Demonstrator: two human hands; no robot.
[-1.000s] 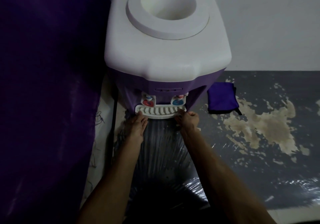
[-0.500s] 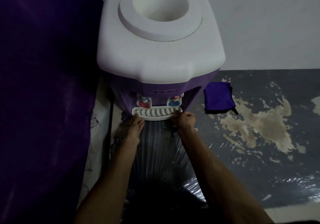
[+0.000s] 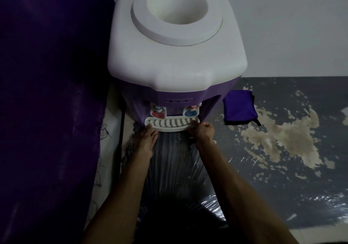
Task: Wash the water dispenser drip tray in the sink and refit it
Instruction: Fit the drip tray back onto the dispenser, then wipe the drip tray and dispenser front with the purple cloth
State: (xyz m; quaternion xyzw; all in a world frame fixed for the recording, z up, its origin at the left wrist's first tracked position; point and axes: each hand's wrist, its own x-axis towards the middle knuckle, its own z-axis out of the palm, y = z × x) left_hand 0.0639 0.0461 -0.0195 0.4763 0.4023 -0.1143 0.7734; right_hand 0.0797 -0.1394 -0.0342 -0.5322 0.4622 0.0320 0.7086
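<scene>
White slotted plastic drip tray (image 3: 170, 124) seated at front of purple-and-white water dispenser (image 3: 175, 59), under red and blue taps. Left hand (image 3: 146, 140) at tray's left end, fingers straight, touching the front edge. Right hand (image 3: 203, 131) at tray's right end, fingers curled, gripping it. Folded purple cloth (image 3: 239, 109) right of dispenser.

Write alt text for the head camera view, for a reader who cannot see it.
Two hands meet the white slotted drip tray under a purple-and-white water dispenser: the left hand touches its left end, the right hand grips its right end. A folded purple cloth lies to the right.
</scene>
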